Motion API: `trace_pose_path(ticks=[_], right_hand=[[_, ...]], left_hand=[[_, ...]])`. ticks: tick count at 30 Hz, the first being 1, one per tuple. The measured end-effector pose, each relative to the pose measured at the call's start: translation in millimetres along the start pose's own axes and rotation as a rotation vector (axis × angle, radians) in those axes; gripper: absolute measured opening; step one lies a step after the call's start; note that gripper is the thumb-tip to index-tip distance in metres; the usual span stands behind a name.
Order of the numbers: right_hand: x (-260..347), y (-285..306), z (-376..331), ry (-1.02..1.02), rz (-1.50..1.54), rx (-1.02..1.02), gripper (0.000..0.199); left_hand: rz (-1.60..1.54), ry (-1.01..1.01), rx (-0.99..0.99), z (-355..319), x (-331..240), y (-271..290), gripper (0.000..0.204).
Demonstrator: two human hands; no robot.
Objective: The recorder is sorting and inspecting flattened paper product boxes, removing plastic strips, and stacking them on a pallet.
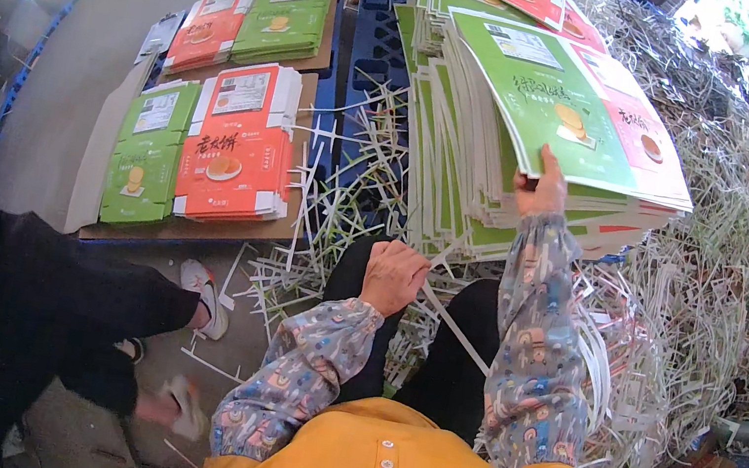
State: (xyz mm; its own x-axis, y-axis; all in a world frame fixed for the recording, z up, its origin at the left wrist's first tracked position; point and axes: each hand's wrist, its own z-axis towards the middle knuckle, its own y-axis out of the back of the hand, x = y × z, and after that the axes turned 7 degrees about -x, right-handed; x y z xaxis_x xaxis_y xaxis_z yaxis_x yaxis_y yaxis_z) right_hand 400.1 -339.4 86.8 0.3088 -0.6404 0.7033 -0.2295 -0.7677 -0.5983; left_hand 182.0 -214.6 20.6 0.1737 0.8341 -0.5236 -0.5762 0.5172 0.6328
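Observation:
My right hand grips the near edge of a printed card sheet, green on its left part and pink-red on its right. That sheet lies tilted on top of a tall stack of similar sheets, whose layers fan out unevenly at the left side. My left hand is closed above my left knee, in front of the stack. A thin white paper strip runs from beside its fingers across my dark trousers; the fingertips are partly hidden. Patterned sleeves cover both my forearms.
At left, neat piles of green cards and red cards sit on cardboard over a blue pallet. Shredded paper strips heap up at right and around my legs. A person in dark trousers stands close on my left.

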Motion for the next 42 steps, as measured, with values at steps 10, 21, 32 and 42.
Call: trace_pose_path(ticks=[10,21,32,42], right_hand=[[31,68,-123,1.237,-1.157,0.082,0.027],[-10,180,-177,-0.201,0.104,-0.054,0.037],[-29,185,-164,-0.186,0.242,-0.099,0.047],[-18,200,-163,-0.073,0.125,-0.161,0.046]], left_hand=[[-0.016,0.044,0.000,2,3,12,0.006],[-0.762,0.682,-0.444,135,84,37,0.051],[0.002,0.220,0.032,236,126,9,0.040],[-1.391,0.770,-0.236,193,133,12,0.051]])
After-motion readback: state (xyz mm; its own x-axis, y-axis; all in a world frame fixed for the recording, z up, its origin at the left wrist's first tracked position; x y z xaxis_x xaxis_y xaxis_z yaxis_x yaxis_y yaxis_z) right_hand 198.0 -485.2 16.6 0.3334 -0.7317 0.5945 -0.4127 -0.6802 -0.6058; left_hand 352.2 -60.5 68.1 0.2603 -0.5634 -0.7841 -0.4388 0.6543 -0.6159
